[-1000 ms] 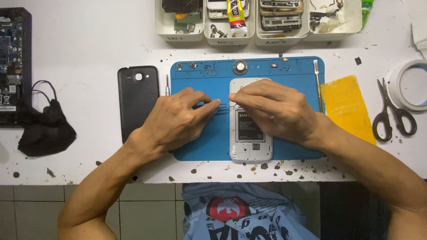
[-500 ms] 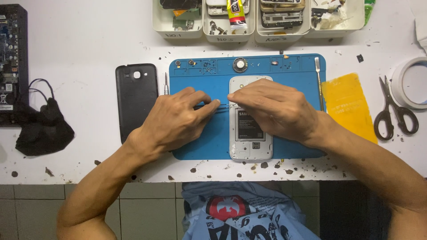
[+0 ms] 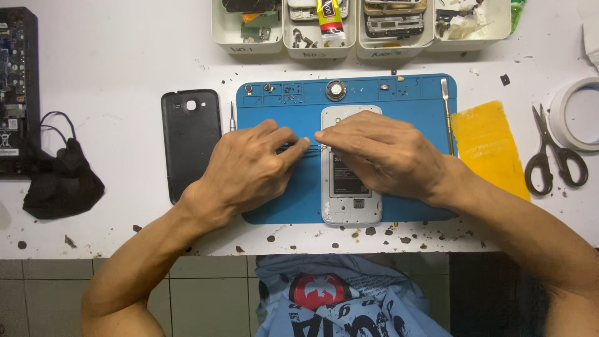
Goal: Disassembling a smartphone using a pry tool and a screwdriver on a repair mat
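A person's left hand (image 3: 249,165) and right hand (image 3: 380,153) meet over a white smartphone (image 3: 350,187) lying back-up and open on a blue silicone repair mat (image 3: 281,200), fingertips nearly touching at the phone's left edge. The left fingers (image 3: 293,146) are drawn together as if pinching something thin, though what they hold cannot be told; the right fingers (image 3: 340,137) lie flat and closed across the upper half of the handset, pressing it down. The glossy black back cover (image 3: 190,143) is already off and rests just beyond the left knuckles on the white, paint-flecked tabletop (image 3: 112,75), and the battery bay shows below the right palm, so disassembly appears under way with the inner parts not yet removed. Past the right wrist lie a yellow plastic sheet (image 3: 490,146), steel scissors (image 3: 555,156) and a tape roll (image 3: 577,112); a slim metal spudger (image 3: 447,112) stands beside the right knuckles. White parts bins (image 3: 324,47) line the far edge
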